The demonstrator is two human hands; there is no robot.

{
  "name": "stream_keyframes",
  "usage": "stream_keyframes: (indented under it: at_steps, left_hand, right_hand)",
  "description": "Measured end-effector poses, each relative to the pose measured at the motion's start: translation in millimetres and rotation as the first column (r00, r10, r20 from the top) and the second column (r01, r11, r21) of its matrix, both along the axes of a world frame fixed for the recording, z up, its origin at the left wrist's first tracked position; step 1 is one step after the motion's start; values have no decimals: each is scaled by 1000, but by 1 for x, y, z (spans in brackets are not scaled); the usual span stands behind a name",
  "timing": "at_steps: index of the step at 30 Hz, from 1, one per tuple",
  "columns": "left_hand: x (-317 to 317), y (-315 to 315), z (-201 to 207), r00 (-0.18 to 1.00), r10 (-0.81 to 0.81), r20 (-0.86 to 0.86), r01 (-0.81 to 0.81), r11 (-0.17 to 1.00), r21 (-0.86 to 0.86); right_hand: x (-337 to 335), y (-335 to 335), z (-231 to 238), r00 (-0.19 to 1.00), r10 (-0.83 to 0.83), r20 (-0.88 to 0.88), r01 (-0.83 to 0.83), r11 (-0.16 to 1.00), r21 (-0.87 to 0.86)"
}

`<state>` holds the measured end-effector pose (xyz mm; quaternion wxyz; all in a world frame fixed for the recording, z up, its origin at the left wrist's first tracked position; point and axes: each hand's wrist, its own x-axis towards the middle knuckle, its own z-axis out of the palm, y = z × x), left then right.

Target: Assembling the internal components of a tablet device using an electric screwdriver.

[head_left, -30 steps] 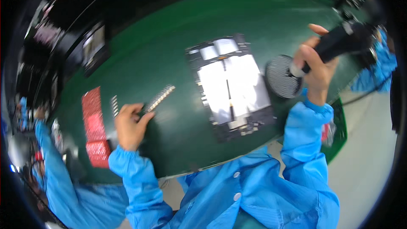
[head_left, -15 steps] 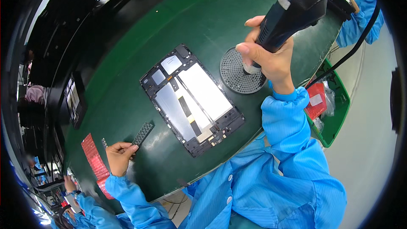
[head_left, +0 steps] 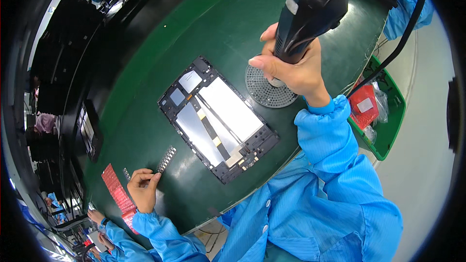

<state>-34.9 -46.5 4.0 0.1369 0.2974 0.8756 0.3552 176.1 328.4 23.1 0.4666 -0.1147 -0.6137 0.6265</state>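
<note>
My right hand (head_left: 301,76) is wrapped round a black power screwdriver (head_left: 310,17) with a cord at its top. Its lower end is over a round grey dish (head_left: 272,94) covered in small holes; the tip is hidden by my hand. My left hand (head_left: 143,195) pinches the near end of a narrow strip (head_left: 167,158) with rows of small pale pieces along it. Between the hands lies an opened tablet (head_left: 238,109), showing white and silver panels, a black-and-yellow band and a dark frame. Neither hand touches it.
Red bubble wrap (head_left: 116,189) and another small strip (head_left: 126,173) lie by my left hand. A second tablet (head_left: 89,128) is at the far left. Beside the green table (head_left: 218,24), a green bin (head_left: 391,126) holds red and clear bags. Other people in blue sleeves (head_left: 124,240) work nearby.
The whole view has shifted slightly. My right hand and the screwdriver have come left relative to the dish. The strip in my left hand has turned and now looks lighter.
</note>
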Motion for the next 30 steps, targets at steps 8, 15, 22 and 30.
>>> stream_keyframes:
  at_steps: [8,15,22,30]
  left_hand:
    - [43,36,-8,924,-60,-379,109,988,110]
    - [18,47,-27,848,291,-443,-209,952,225]
    - [12,37,-32,857,336,-390,-165,897,411]
    - [9,39,-28,903,344,-256,-229,892,390]
  right_hand:
    - [-7,-15,14,1000,-28,10,28,999,32]
    - [-53,-57,47,953,222,-207,-179,962,206]
    - [-145,-124,46,898,439,25,-438,888,141]
    - [-165,-131,28,903,413,121,-428,889,160]
